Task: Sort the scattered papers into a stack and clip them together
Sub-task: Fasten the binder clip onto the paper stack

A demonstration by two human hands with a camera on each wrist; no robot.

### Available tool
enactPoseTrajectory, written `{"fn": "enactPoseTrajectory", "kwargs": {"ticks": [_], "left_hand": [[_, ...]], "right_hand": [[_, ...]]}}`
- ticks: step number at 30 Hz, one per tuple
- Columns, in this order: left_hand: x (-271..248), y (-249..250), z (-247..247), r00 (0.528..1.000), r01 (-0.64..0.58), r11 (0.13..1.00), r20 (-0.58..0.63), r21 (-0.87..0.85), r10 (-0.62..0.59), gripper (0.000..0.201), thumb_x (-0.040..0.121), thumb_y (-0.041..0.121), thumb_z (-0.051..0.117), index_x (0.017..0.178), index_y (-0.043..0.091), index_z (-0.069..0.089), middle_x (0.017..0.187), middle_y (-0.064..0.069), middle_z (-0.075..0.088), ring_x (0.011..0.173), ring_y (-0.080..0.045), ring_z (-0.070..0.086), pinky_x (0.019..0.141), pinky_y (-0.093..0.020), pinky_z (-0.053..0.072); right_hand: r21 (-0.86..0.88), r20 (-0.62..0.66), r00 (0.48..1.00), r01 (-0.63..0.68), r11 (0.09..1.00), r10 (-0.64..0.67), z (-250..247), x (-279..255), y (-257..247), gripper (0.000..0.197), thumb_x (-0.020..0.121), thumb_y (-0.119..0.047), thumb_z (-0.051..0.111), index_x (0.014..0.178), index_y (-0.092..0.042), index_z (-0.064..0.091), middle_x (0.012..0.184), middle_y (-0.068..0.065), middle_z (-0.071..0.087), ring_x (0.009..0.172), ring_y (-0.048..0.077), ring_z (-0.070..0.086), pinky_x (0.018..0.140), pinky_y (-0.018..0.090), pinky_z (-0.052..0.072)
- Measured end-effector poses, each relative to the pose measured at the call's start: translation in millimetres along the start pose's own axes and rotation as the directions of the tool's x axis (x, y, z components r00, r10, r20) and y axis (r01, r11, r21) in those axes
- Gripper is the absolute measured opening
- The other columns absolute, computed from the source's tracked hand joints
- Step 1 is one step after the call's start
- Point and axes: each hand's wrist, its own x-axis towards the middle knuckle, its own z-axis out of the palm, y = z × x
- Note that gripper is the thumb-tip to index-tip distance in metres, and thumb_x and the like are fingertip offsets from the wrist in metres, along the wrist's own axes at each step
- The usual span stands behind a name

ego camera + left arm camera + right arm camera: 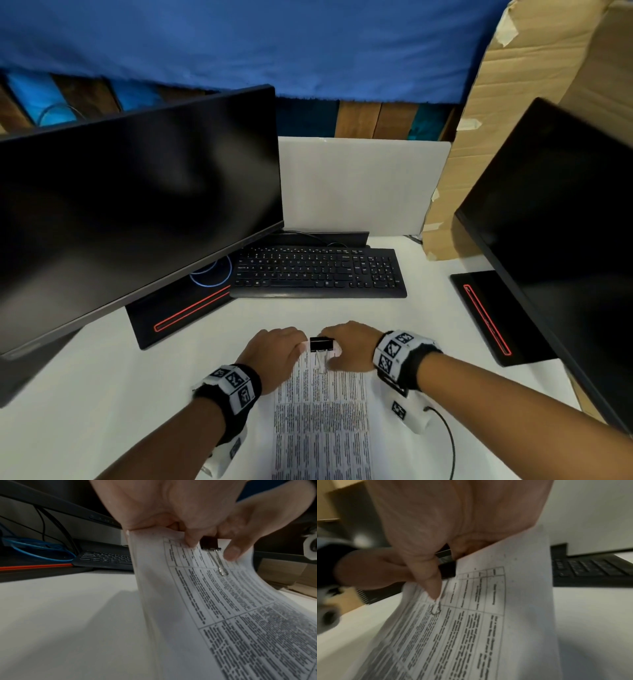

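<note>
A stack of printed papers [322,418] lies lengthwise on the white desk [120,394], its far end lifted off the surface. A black binder clip [321,344] sits on the middle of that far edge, with one wire handle folded down onto the top sheet [221,563]. My left hand [294,347] pinches the stack's far edge just left of the clip, thumb on top [189,539]. My right hand [334,349] grips the clip [447,566] from the right, its thumb [433,588] pressing the wire handle onto the paper [488,615].
A black keyboard [318,272] lies just beyond the hands. A dark monitor [130,212] stands at the left and another [555,240] at the right, each on a black base. Cardboard [513,102] leans at the back right, beside a white panel [359,185].
</note>
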Motion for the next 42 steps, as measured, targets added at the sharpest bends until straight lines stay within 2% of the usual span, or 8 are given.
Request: {"fn": "enactPoseTrajectory", "kwargs": {"ticks": [6,11,16,20,23,27,31,42], "left_hand": [[-2.7,-13.2,-7.0,0.996,0.084,0.994,-0.009,-0.075,-0.085,0.036,0.099,0.035,0.027,0.103,0.02,0.059,0.087,0.014,0.051,0.078,-0.015,0.052,0.076,-0.032,0.04],[20.6,-18.1,-18.0,0.993,0.117,0.993,0.0,-0.013,-0.117,0.03,0.103,0.031,0.031,0.103,0.021,0.059,0.088,0.012,0.051,0.08,-0.015,0.05,0.084,-0.035,0.041],[44.8,-14.3,-22.7,0.975,0.213,0.976,-0.07,0.053,-0.209,0.038,0.099,0.036,0.024,0.106,0.023,0.059,0.101,0.007,0.057,0.099,-0.019,0.052,0.093,-0.04,0.039],[40.4,-16.2,-25.0,0.916,0.356,0.934,-0.193,-0.016,-0.352,0.03,0.099,0.029,0.039,0.121,0.024,0.058,0.121,0.002,0.055,0.113,-0.022,0.049,0.096,-0.04,0.041],[18.7,-34.1,-14.2,0.801,0.597,0.797,0.021,-0.097,-0.598,0.029,0.095,0.023,0.042,0.118,0.014,0.057,0.124,-0.01,0.057,0.11,-0.028,0.057,0.09,-0.037,0.046],[-18.7,-38.9,13.4,0.618,0.784,0.579,0.354,-0.222,-0.702,0.018,0.09,0.02,0.049,0.102,0.007,0.055,0.105,-0.018,0.066,0.097,-0.039,0.066,0.074,-0.033,0.054],[-21.2,-15.5,27.7,0.598,0.797,0.469,0.38,-0.381,-0.706,0.017,0.087,0.013,0.053,0.103,0.007,0.052,0.085,-0.016,0.061,0.063,-0.03,0.061,0.064,-0.038,0.059],[38.9,70.7,62.9,0.69,0.724,0.562,0.436,-0.401,-0.577,0.048,0.07,0.024,0.047,0.111,0.001,0.056,0.113,-0.023,0.063,0.102,-0.038,0.062,0.084,-0.041,0.056]], "right_hand": [[0.321,-0.006,0.991,-0.121,0.939,0.13,-8.9,-6.6,38.0,0.013,0.079,-0.027,0.072,0.088,-0.018,0.069,0.088,0.001,0.07,0.082,0.017,0.065,0.082,0.032,0.053],[0.815,-0.12,0.92,-0.123,0.567,0.373,28.6,-24.3,66.9,0.034,0.084,-0.011,0.068,0.057,-0.016,0.049,0.055,0.006,0.059,0.059,0.018,0.056,0.063,0.03,0.052],[0.852,-0.267,0.793,-0.073,0.519,0.548,31.0,0.2,64.8,0.027,0.087,-0.009,0.064,0.062,-0.015,0.053,0.059,0.002,0.057,0.056,0.018,0.053,0.065,0.037,0.056],[0.857,-0.289,0.666,-0.141,0.496,0.688,28.1,22.3,67.8,0.017,0.087,-0.011,0.056,0.099,-0.018,0.068,0.095,0.002,0.07,0.083,0.021,0.066,0.083,0.029,0.055],[0.779,-0.254,0.658,-0.295,0.554,0.709,36.8,13.0,70.3,0.034,0.09,-0.014,0.056,0.123,-0.017,0.059,0.118,0.005,0.063,0.104,0.022,0.06,0.086,0.018,0.04],[0.652,-0.178,0.751,-0.394,0.648,0.636,71.3,1.0,67.7,0.048,0.091,-0.022,0.056,0.137,-0.013,0.047,0.135,0.008,0.054,0.124,0.022,0.052,0.102,0.023,0.038],[0.666,-0.137,0.757,-0.407,0.625,0.639,86.0,3.4,66.3,0.053,0.09,-0.021,0.055,0.14,-0.013,0.041,0.137,0.009,0.052,0.123,0.024,0.052,0.102,0.026,0.04],[0.661,-0.169,0.638,-0.492,0.566,0.751,72.0,-43.9,142.2,0.047,0.084,-0.021,0.054,0.13,-0.011,0.054,0.127,0.01,0.06,0.111,0.026,0.059,0.089,0.028,0.046]]}}
